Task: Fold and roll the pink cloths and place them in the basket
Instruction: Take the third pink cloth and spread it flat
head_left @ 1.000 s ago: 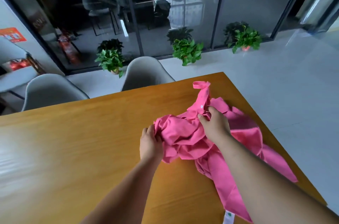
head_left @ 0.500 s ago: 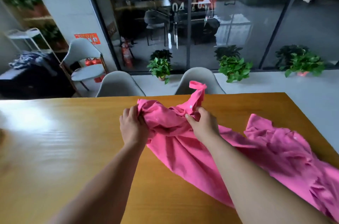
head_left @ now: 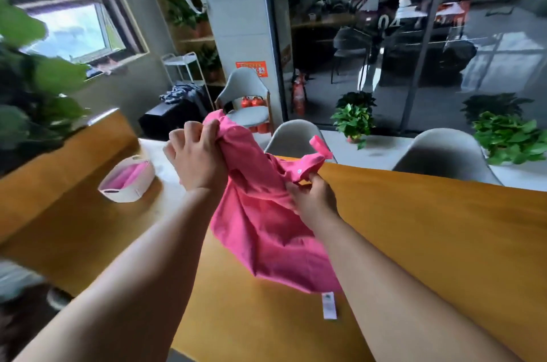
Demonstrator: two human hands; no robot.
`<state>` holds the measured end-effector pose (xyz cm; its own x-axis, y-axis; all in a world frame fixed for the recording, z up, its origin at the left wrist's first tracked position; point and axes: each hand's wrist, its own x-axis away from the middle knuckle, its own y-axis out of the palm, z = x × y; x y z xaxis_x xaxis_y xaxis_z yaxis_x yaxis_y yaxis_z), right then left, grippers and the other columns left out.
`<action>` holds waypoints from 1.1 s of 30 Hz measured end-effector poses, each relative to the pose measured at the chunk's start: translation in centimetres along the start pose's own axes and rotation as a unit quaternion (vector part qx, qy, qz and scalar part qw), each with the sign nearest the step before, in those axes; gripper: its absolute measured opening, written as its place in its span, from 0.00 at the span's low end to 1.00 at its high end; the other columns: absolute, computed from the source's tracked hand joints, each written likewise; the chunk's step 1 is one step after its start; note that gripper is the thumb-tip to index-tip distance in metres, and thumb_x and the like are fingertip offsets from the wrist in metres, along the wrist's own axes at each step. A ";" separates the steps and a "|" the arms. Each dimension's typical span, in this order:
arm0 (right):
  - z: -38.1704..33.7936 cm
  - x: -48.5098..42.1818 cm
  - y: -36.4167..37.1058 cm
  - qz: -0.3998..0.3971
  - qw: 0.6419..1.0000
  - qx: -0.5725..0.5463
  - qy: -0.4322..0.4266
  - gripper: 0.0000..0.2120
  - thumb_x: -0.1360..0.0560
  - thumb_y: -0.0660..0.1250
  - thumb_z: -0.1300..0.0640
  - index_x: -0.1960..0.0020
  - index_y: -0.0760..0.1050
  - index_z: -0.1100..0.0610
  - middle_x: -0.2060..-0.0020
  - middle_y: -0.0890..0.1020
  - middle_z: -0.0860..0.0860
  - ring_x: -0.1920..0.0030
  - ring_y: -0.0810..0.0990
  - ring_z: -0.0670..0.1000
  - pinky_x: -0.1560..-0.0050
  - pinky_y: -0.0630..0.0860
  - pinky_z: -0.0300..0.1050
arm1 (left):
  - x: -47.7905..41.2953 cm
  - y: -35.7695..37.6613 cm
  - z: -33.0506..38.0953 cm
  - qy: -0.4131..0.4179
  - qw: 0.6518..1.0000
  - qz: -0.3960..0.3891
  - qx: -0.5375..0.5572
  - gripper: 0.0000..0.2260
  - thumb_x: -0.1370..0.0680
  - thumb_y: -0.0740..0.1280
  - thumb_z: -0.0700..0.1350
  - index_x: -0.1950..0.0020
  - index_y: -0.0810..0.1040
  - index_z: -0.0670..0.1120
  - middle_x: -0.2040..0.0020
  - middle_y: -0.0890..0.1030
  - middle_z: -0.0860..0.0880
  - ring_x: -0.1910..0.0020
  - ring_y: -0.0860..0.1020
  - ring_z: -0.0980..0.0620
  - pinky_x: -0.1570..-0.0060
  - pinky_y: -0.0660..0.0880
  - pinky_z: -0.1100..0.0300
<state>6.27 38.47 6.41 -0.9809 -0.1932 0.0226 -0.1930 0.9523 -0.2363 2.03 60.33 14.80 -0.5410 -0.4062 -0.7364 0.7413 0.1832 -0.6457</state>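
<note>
Right, fingers first. Left hand [head_left: 198,160]: fingers [head_left: 207,132] curled tight round a bunched edge of the pink cloth [head_left: 266,228], the fist lifted well above the table [head_left: 429,228]. Right hand [head_left: 313,198]: fingertips [head_left: 310,176] pinching a narrow band of the same cloth just beside a small white button [head_left: 299,172], lower than the left hand and nearer the table top.

The cloth is stretched slack between the two grips. A loose strip pokes up past the right fingertips, over the table's far edge. The rest hangs down from both hands toward the table's middle. Can't tell whether the hem touches the wood. A white tag [head_left: 329,305] dangles off the hem on the table's near side.

Basket [head_left: 127,194]: white, on the table's far left end, well apart from both hands, with rolled pink cloths [head_left: 130,173] inside.

Grey chairs [head_left: 296,136] sit against the table's far side. Potted plants [head_left: 353,121] stand on the floor beyond the table.
</note>
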 end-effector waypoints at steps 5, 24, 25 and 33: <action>-0.2 -1.0 0.4 0.003 1.000 -0.007 0.006 0.12 0.23 0.71 0.40 0.45 0.78 0.45 0.61 0.87 0.45 0.60 0.87 0.52 0.55 0.84 0.56 | -1.6 -0.1 2.0 0.065 0.997 0.027 -0.017 0.12 0.17 0.65 0.47 0.35 0.79 0.55 0.41 0.77 0.45 0.43 0.71 0.38 0.42 0.64 0.43; 13.6 0.7 -22.1 0.214 0.955 0.172 0.112 0.09 0.19 0.68 0.47 0.40 0.75 0.45 0.49 0.85 0.45 0.48 0.84 0.51 0.48 0.79 0.46 | 20.4 15.3 20.4 0.202 0.765 -0.604 0.092 0.31 0.19 0.63 0.55 0.17 0.59 0.51 0.25 0.74 0.44 0.30 0.75 0.40 0.32 0.73 0.46; 13.7 0.6 -22.7 0.222 0.955 0.169 0.104 0.09 0.19 0.68 0.48 0.40 0.76 0.45 0.49 0.85 0.45 0.50 0.83 0.50 0.49 0.78 0.45 | 20.9 15.7 21.3 0.202 0.760 -0.607 0.115 0.33 0.20 0.63 0.56 0.16 0.57 0.53 0.26 0.76 0.45 0.32 0.77 0.41 0.34 0.75 0.46; 13.7 -3.1 -25.9 0.365 0.903 0.207 -0.096 0.12 0.16 0.65 0.57 0.34 0.77 0.50 0.39 0.81 0.52 0.45 0.82 0.54 0.51 0.74 0.42 | 22.6 17.8 25.0 0.161 0.799 -0.558 0.157 0.27 0.19 0.65 0.59 0.21 0.63 0.57 0.35 0.80 0.45 0.41 0.82 0.40 0.51 0.77 0.52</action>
<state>14.68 11.19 -0.83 -0.8130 0.3753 -0.4452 0.5678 0.6804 -0.4633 12.94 32.02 -8.30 -0.9714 0.1006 0.2153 -0.2375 -0.3870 -0.8910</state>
